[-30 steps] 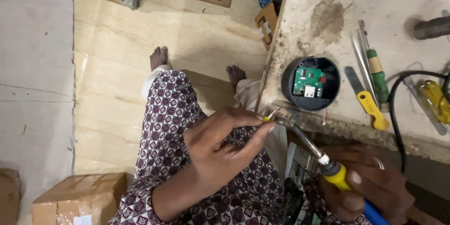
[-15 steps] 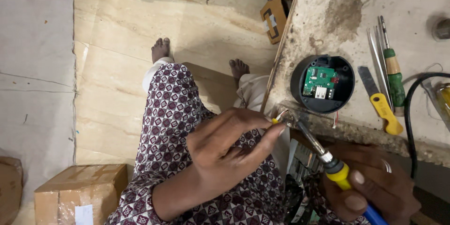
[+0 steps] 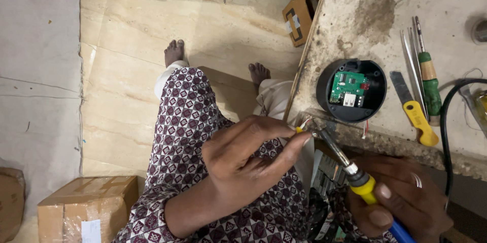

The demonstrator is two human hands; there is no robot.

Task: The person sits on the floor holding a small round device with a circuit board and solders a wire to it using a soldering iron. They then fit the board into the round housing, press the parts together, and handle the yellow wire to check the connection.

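My left hand (image 3: 243,164) pinched a thin wire (image 3: 303,125). My right hand (image 3: 401,202), at four o'clock, gripped the soldering iron (image 3: 350,169), tip touching the wire.

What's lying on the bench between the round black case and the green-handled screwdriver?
In the head view, a yellow-handled knife lies between the round black case and the green-handled screwdriver, with thin metal tweezers beside it.

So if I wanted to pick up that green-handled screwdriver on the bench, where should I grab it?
Probably by the green handle, the thickest part, with fingers closing across it from above. The screwdriver lies flat on the workbench, its thin shaft pointing away. Tweezers and a yellow-handled knife lie close on one side, so coming straight down seems safest.
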